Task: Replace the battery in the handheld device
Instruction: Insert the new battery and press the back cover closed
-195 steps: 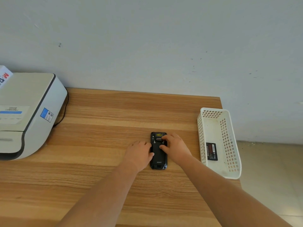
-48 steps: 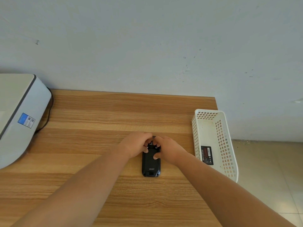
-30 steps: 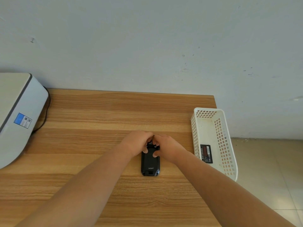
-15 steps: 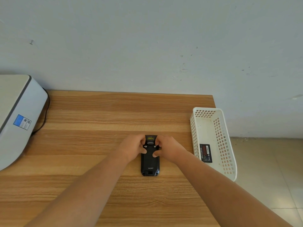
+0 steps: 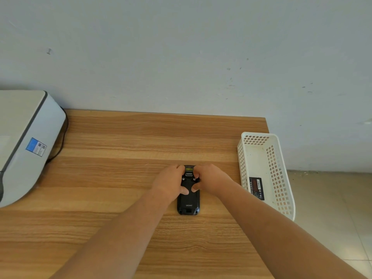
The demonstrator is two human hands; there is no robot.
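Since half a second ago both thumbs have slid nearer on the "urovo" handheld device (image 5: 188,200), mid-table. Left hand (image 5: 171,183) and right hand (image 5: 211,181) clasp its far end. Battery (image 5: 256,188) lies in white basket (image 5: 281,178) at the table's right edge.

We see a wooden table (image 5: 120,178) set against the wall. On it, far left, sits a grey-and-white machine (image 5: 26,146). A black handheld device (image 5: 188,204) lies back-up near the middle, and a white perforated basket (image 5: 281,178) rests at the right edge.
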